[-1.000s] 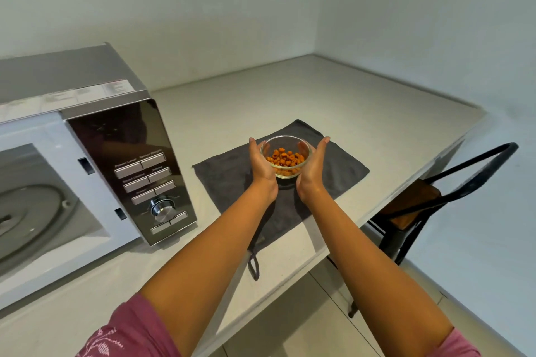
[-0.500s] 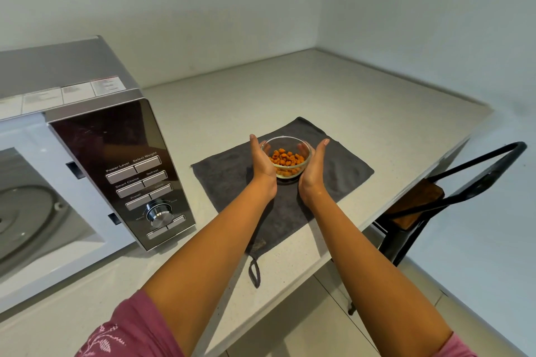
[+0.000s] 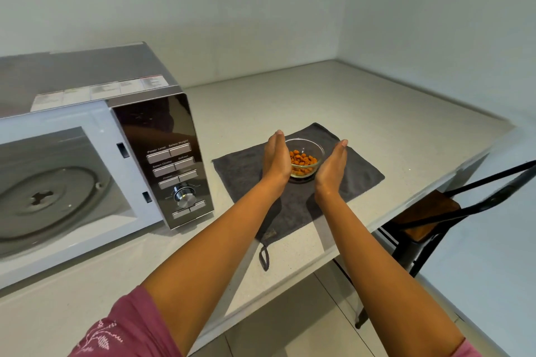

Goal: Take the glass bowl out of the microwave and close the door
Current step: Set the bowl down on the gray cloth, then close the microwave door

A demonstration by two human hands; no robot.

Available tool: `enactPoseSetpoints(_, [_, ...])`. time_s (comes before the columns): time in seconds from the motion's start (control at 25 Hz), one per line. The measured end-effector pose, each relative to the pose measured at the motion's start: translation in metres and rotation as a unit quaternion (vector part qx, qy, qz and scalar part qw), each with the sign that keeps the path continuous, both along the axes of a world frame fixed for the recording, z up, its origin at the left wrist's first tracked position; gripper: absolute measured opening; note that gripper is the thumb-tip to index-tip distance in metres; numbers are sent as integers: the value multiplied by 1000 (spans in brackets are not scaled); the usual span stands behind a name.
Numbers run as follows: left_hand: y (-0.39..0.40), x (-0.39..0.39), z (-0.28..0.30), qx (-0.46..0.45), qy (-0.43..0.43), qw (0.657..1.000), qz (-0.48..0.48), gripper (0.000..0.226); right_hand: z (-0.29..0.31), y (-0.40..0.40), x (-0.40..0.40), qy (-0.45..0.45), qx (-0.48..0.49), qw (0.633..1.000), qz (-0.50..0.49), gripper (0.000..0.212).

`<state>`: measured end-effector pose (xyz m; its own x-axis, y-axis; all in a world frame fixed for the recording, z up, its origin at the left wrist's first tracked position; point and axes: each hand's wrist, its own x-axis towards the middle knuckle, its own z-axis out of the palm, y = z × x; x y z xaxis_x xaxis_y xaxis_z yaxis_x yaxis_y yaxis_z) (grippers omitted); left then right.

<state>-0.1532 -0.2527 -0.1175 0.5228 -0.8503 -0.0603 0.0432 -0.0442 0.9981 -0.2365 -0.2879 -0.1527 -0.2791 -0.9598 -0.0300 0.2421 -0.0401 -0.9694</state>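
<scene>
The glass bowl (image 3: 308, 160), holding orange pieces of food, stands on a dark grey towel (image 3: 240, 172) on the counter, right of the microwave (image 3: 171, 159). My left hand (image 3: 277, 158) is flat with straight fingers against the bowl's left side and hides that part of the rim. A small gap separates my right hand (image 3: 333, 166), also flat, from the bowl's right side. The microwave cavity (image 3: 58, 182) stands exposed, with its bare turntable visible. The door is out of view to the left.
The pale counter (image 3: 362, 113) runs back into the wall corner, and its front edge passes just right of the towel. Below that edge stands a black metal chair (image 3: 429, 219) with a wooden seat. A loop of the towel hangs over the counter edge.
My hands, cupped around the bowl before, have spread; the right one has come off the glass. The view has swung left, showing more of the microwave.
</scene>
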Motion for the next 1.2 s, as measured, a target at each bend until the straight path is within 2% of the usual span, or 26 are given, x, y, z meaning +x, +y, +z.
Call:
enactPoseSetpoints(0.16, [29,0,15,-50,-68,996,-5,52,15,18,11,78,-100,992,-24,56])
enactPoseSetpoints(0.44, [98,12,41,-130,-173,975,51,41,41,68,50,52,-209,976,33,49])
enactPoseSetpoints(0.56, [134,26,51,-192,-260,937,130,35,49,95,69,40,-248,966,62,47])
enactPoseSetpoints(0.72, [185,57,58,-215,-343,890,211,34,60,137,98,22,-299,949,101,42])
enactPoseSetpoints(0.88, [233,80,68,-208,-416,844,267,35,71,183,130,4,-345,926,151,42])
enactPoseSetpoints(1.0, [262,88,76,-196,-436,827,295,37,77,212,148,-18,-370,908,195,40])
enactPoseSetpoints(1.2, [316,101,91,-161,-495,774,361,42,88,262,182,-57,-371,885,275,40])
